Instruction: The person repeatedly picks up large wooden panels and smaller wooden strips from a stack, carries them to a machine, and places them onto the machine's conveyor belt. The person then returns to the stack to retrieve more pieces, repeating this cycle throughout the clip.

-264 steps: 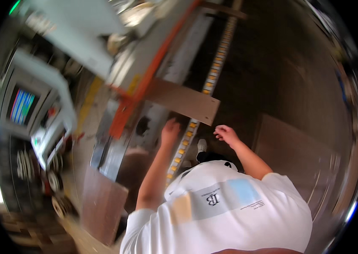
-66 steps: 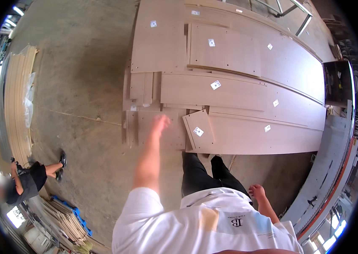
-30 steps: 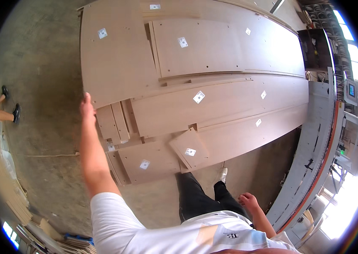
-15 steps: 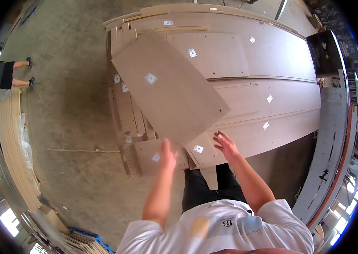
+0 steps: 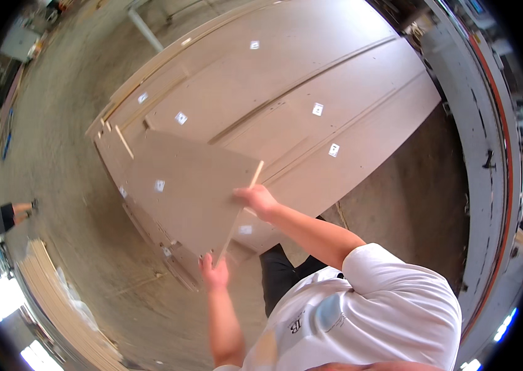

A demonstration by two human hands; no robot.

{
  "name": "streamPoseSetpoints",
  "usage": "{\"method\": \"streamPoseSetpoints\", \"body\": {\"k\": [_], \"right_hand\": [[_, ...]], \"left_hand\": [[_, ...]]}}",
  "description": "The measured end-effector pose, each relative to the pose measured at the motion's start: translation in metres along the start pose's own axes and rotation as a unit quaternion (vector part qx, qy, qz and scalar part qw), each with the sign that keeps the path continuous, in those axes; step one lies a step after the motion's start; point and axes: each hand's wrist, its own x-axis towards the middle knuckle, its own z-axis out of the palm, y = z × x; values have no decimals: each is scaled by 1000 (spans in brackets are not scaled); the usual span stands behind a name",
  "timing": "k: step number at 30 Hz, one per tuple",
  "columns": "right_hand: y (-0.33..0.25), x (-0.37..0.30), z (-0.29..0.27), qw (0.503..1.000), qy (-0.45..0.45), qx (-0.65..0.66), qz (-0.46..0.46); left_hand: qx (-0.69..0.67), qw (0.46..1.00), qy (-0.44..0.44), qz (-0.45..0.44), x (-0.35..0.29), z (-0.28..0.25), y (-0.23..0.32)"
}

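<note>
Fibreboard panel [image 5: 190,191] is gripped at its near edge by the left hand [image 5: 214,272] and right hand [image 5: 257,201], closed on it and spread apart for balance above the stacked boards [image 5: 311,80].

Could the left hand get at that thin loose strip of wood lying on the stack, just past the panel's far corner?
Probably not as things stand: the left hand grips the lifted panel at its near corner, and that panel lies between it and the thin strip.
</note>
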Motion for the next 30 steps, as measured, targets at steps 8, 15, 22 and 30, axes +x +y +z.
{"method": "streamPoseSetpoints", "body": {"k": [8,15,22,30], "right_hand": [[-66,-107,-185,995,40,64,-65],[-87,-195,-315,919,171,314,-169],[-111,-181,-372,798,280,492,-205],[-155,-73,-474,760,316,534,-195]], "left_hand": [[96,987,-84,-99,-69,82,-110],[227,919,-247,-205,-36,249,-181],[280,844,-364,-278,47,424,-287],[357,798,-410,-260,1,412,-303]]}}
